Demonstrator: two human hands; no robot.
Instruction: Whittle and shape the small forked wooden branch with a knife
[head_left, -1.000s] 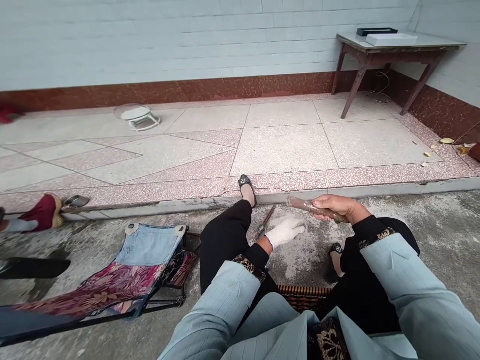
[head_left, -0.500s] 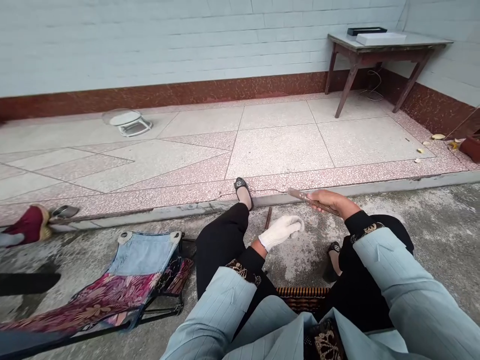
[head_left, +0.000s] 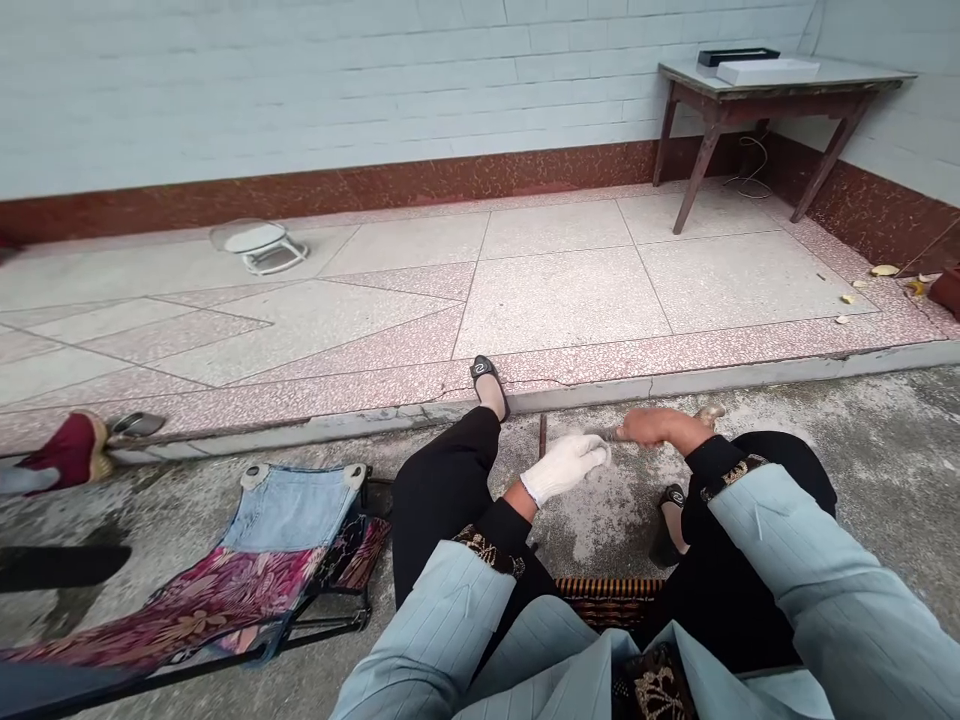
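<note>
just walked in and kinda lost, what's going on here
Someone's bare right hand grips a long narrow tool, too blurred to name. Its tip points toward the left hand, in a white glove; I can't tell whether they touch. A thin brown stick lies on the ground near the left shoe.

Beyond the left hand (head_left: 568, 467), a stool (head_left: 277, 256) stands left of a table (head_left: 844, 80).
</note>
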